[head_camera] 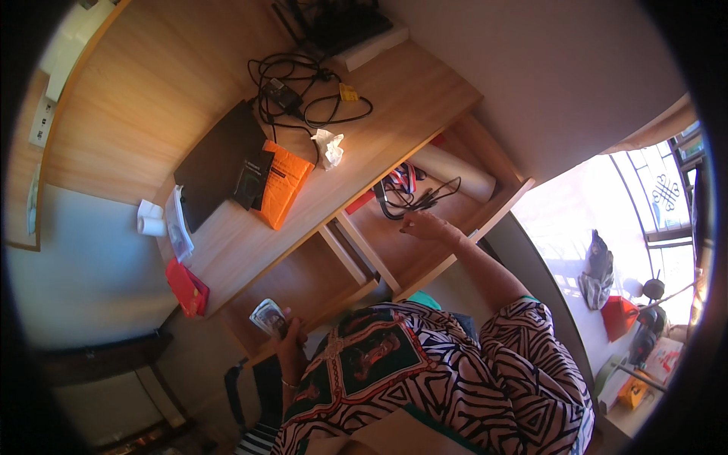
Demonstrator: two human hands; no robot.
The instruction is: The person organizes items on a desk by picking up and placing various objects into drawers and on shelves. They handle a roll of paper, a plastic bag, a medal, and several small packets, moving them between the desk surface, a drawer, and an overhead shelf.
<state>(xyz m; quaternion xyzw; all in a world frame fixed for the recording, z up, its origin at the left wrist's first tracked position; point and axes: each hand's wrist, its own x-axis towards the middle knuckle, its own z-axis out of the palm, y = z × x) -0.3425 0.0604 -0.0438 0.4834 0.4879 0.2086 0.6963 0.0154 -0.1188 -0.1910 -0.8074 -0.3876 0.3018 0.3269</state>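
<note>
My left hand (293, 336) grips a small stack of printed cards or photos (267, 316) above the left drawer (296, 273), which is pulled out. My right hand (426, 226) reaches over the right drawer (387, 250), also pulled out. Its fingers are bent close to a black cable (424, 202); whether they hold anything is too small to tell. Beside the cable lie a red, white and blue striped ribbon (407, 177) and a pale rolled tube (460, 170). A red flat item (360, 202) shows at the drawer's left side.
On the wooden desk (392, 108) lie a black laptop (222, 165), an orange packet (284, 185), a black box (253, 182), crumpled tissue (329, 149) and a tangled cable with adapter (282, 96). Red envelopes (186, 289) sit at the left corner. A chair (264, 392) stands below the left drawer.
</note>
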